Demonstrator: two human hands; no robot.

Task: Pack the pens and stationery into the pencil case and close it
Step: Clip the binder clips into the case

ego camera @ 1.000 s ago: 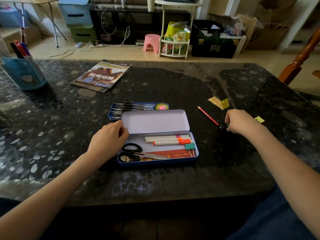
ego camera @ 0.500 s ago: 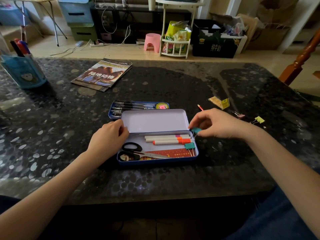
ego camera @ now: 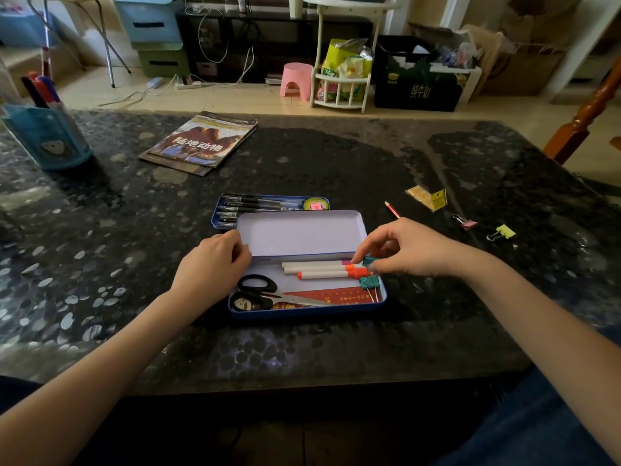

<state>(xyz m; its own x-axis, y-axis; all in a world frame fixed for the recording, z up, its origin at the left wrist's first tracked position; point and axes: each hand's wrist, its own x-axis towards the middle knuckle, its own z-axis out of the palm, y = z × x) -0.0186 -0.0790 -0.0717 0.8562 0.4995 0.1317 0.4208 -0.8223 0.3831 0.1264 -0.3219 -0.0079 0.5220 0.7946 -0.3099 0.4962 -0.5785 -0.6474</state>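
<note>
Two hands work at the open pencil case [ego camera: 307, 312], mid-frame. Left hand [ego camera: 213, 264] grips its raised lid [ego camera: 299, 233]. Right hand [ego camera: 408, 248] pinches a teal binder clip [ego camera: 369, 261] over the markers [ego camera: 322, 269].

L hand [ego camera: 215, 260] curled, R hand [ego camera: 408, 248] pinching

A magazine [ego camera: 201, 142] with a brown cover photo lies on the far left of the dark speckled table [ego camera: 100, 264]. Beyond the table, on the floor, a pink stool [ego camera: 297, 80] stands just left of a white rack [ego camera: 342, 67] stuffed with snack packets. Right of the rack sits a black carton [ego camera: 418, 87] with green print. 2 stacked storage boxes [ego camera: 158, 35], blue over green, stand at the back left, with white cables [ego camera: 188, 84] trailing across the floor beside them.
</note>
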